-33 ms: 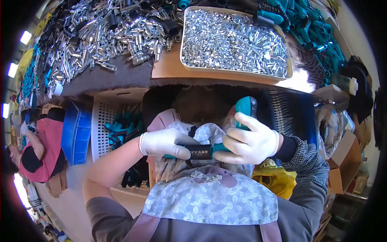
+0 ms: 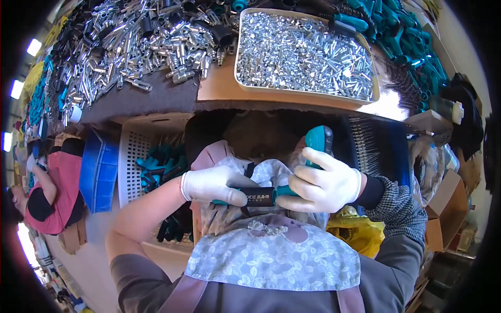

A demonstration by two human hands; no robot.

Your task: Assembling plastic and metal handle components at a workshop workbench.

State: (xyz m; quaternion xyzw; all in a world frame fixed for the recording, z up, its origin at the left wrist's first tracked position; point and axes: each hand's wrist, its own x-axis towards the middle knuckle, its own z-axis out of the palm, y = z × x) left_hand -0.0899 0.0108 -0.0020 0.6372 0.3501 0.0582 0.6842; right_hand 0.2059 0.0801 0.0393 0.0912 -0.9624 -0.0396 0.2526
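Item in hand: teal plastic tool handle with a black cylindrical band [image 2: 284, 190], held level over the lap, just above a pale floral fabric apron [image 2: 271, 261].

Left hand [image 2: 214, 185], white-gloved: fingers curled shut around the band's left end, apparently steadying it.

Right hand [image 2: 323, 185], white-gloved: closed around the teal grip, whose upper end [image 2: 319, 138] rises above the knuckles; judged to be the working grip, the pair held close to the body for control.

Bench [image 2: 219, 86], above the hands: shallow beige tray of small silvery metal parts [image 2: 305, 52]; loose heap of silvery metal sockets and rods [image 2: 130, 41] at left; pile of teal-handled tools [image 2: 407, 41] at right, all within reach.

Below bench: white perforated plastic basket [image 2: 130, 156] holding teal pieces; blue crate [image 2: 99, 169]; yellow bag [image 2: 355, 232].

Far left: another person in a red top [image 2: 52, 188].
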